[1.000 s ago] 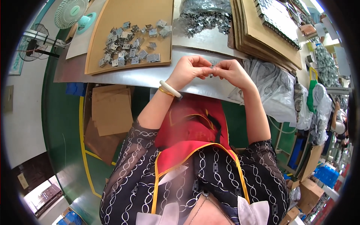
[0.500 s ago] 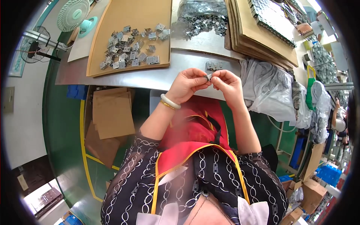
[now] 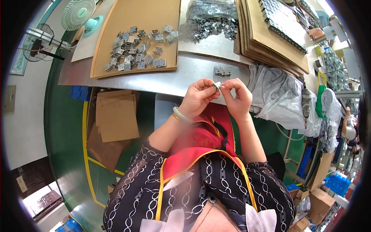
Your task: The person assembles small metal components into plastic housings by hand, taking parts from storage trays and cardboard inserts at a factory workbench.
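Between my two hands is a small silvery metal bracket [image 3: 217,84], held just off the table's front edge. My left hand [image 3: 198,96] pinches it between thumb and fingers. Thumb and forefinger of my right hand [image 3: 236,96] are closed at its right side; whether they grip the bracket or a tiny part on it is too small to tell. A short row of similar metal brackets [image 3: 222,71] stands on the metal table [image 3: 154,80] just beyond my hands. More loose brackets [image 3: 133,50] lie heaped in a shallow cardboard tray [image 3: 148,15] to the left.
Beyond the table's middle, small dark metal parts [image 3: 212,29] spill from a clear plastic bag. Cardboard sheets [image 3: 266,42] are stacked at the right, beside grey-white plastic bags [image 3: 276,91]. A pale green fan [image 3: 79,14] stands at the far left. Cardboard pieces [image 3: 117,116] sit below the table.
Both hands have come slightly nearer to me with the bracket, which now shows a brighter face. My right hand's fingers have shifted at its right side.
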Motion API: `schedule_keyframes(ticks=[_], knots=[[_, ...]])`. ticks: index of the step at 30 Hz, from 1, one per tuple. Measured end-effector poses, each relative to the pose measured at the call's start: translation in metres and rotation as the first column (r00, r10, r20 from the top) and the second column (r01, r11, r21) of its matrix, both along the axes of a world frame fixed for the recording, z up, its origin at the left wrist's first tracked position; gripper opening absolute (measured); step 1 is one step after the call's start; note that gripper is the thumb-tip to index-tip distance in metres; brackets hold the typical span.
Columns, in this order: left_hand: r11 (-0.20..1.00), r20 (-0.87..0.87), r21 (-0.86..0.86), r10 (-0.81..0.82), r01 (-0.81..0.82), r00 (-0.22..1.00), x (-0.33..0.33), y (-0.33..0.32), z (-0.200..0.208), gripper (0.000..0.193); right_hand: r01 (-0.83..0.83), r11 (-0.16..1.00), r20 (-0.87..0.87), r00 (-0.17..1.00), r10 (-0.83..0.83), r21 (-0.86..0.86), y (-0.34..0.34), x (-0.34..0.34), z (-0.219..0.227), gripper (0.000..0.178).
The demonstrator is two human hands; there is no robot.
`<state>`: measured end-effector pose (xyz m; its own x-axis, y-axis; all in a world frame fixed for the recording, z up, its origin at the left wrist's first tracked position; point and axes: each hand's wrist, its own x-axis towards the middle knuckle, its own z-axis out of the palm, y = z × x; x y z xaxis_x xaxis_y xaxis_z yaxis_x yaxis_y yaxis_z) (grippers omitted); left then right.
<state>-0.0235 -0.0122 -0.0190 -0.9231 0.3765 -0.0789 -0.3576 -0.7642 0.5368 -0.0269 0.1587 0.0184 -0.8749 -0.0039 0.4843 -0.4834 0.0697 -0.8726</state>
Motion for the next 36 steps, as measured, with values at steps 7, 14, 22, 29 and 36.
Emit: schedule_keyframes(ticks=[7,14,22,29,36], knots=[[0.998,-0.011,0.056,-0.011,0.012,1.0,0.004,0.007,0.01,0.009,0.117,0.955,-0.342,0.94,-0.017,0.274,0.008,0.002,0.023,0.028],[0.98,0.066,0.199,0.002,-0.015,0.998,0.001,0.02,0.002,0.01,0.03,0.904,0.328,0.937,0.124,-0.426,-0.003,0.016,0.011,0.015],[0.989,0.078,0.018,0.142,-0.143,0.987,0.009,0.014,-0.003,0.01,0.086,0.989,0.313,0.949,-0.045,-0.118,-0.003,0.024,-0.024,0.014],[0.852,-0.132,-0.469,0.191,-0.232,0.973,0.012,0.008,0.006,0.01,0.073,0.979,0.174,0.979,-0.107,0.192,0.002,0.009,-0.008,0.023],[0.551,-0.556,-0.727,-0.123,-0.409,0.822,-0.03,-0.046,0.023,0.017,-0.017,0.989,0.342,0.939,-0.034,0.146,0.006,0.006,-0.017,0.029]])
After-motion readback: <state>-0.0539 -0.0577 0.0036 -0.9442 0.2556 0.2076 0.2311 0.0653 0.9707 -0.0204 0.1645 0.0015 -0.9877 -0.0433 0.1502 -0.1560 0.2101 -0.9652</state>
